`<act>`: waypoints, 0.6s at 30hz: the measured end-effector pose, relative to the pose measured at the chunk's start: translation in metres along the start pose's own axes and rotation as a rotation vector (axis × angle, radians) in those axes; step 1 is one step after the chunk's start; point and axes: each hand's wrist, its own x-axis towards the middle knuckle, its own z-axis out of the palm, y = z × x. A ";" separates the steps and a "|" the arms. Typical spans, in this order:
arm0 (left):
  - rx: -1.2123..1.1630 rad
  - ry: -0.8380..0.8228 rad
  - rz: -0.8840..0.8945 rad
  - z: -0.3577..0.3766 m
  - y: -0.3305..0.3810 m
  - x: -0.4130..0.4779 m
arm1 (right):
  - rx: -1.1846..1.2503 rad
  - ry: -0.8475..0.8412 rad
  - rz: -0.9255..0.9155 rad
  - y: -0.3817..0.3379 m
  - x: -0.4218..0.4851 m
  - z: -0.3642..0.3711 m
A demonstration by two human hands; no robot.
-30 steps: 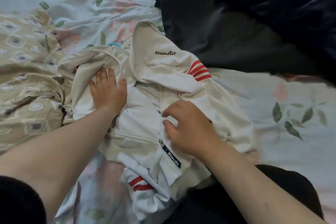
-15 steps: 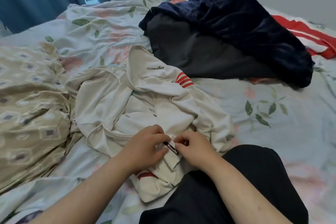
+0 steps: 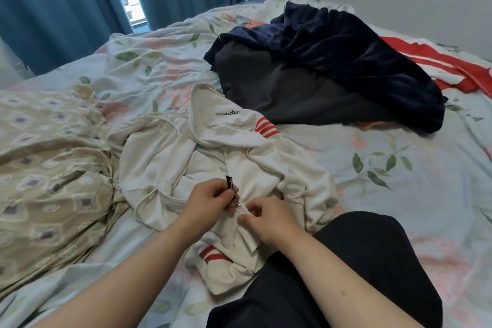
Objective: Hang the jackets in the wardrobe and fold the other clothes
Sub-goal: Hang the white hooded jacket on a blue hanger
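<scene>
Head view: the white jacket (image 3: pixel 165 160) lies on the bed (image 3: pixel 404 184), soft and floppy, best lifted by its shoulders. Left hand (image 3: pixel 209 201) pinches the black zip tab (image 3: pixel 229 182); right hand (image 3: pixel 269 220) pinches cloth beside it.

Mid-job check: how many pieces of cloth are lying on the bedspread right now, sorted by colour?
White jacket with red stripes: 1
Navy garment: 1
Dark grey garment: 1
Red-and-white garment: 1
Beige patterned cloth: 1
Total: 5
</scene>
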 end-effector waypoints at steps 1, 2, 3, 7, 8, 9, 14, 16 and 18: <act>0.001 0.004 -0.004 -0.001 0.000 -0.001 | 0.011 0.006 0.010 0.000 0.000 0.001; 0.024 0.004 0.001 -0.001 -0.001 -0.003 | 0.034 0.008 0.019 0.001 0.000 0.000; 0.063 -0.002 0.017 0.000 -0.001 -0.005 | 0.056 0.005 0.026 0.001 0.000 -0.001; 0.196 0.013 0.073 0.003 0.003 -0.007 | 0.093 -0.018 0.045 0.003 -0.005 -0.005; 0.203 0.027 0.075 0.003 0.005 -0.005 | 0.108 -0.032 0.049 0.003 -0.007 -0.006; 0.210 0.040 0.076 0.002 0.006 -0.003 | 0.126 -0.050 0.052 0.003 -0.009 -0.009; 0.190 0.138 0.047 -0.004 0.006 0.004 | 0.094 -0.144 0.046 0.008 -0.022 -0.026; 0.126 0.125 0.013 -0.004 0.005 0.003 | 0.057 -0.190 0.046 0.010 -0.025 -0.031; 0.063 0.020 -0.016 -0.003 0.005 -0.002 | 0.000 -0.239 0.044 0.009 -0.027 -0.030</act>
